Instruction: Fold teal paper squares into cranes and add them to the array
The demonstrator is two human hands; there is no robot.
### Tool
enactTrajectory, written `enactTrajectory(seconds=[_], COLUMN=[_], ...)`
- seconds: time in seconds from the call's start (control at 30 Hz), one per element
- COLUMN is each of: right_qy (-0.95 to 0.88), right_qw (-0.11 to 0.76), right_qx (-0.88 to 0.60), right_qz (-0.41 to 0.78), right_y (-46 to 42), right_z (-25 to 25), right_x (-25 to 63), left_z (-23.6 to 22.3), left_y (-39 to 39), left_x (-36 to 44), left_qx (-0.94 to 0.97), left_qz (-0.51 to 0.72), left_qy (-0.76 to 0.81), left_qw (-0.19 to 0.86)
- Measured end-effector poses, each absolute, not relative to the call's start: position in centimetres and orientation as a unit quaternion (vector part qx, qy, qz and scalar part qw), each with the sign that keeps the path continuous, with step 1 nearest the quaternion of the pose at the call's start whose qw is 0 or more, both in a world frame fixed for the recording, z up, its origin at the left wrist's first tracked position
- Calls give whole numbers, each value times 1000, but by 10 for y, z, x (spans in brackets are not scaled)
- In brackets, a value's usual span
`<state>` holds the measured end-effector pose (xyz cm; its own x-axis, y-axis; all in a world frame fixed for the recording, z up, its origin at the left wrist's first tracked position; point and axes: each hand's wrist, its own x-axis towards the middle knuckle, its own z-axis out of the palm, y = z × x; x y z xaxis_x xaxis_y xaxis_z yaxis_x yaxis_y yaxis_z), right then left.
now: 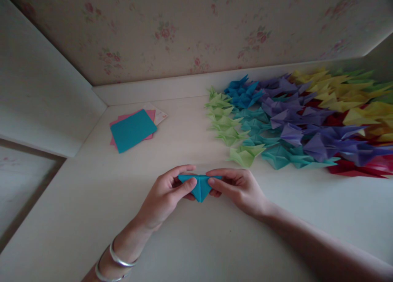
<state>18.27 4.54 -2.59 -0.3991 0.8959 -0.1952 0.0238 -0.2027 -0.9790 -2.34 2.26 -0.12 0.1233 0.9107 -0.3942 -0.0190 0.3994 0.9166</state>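
Observation:
A small piece of folded blue paper [201, 189] is held between both hands above the white table, its point turned down toward me and a crease running down its middle. My left hand [173, 189] pinches its left side, with the thumb on the front face. On the right side, my right hand [235, 187] grips it between thumb and fingers near the top edge. The fingertips behind the paper are partly hidden. Beyond my right hand lies a light green paper crane [245, 154], the nearest of a row.
Rows of folded paper cranes in teal, purple [321, 144], yellow [330, 85] and red [362, 167] cover the table's right side. A stack with a blue-green sheet [133, 130] on top of pink paper lies at the left. Flowered wallpaper [166, 32] rises behind; a white panel [39, 81] stands left.

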Motion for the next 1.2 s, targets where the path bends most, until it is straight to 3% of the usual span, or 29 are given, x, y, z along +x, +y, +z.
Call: enactTrajectory(seconds=[1.2], right_qy=[-583], right_qw=[291], right_qx=[-433], right_qz=[624], right_y=[46], right_z=[-30], right_x=[181], left_z=[-5], left_y=[21], left_x=[-21], left_qx=[595], left_qz=[338], left_qy=[574], left_qw=[450])
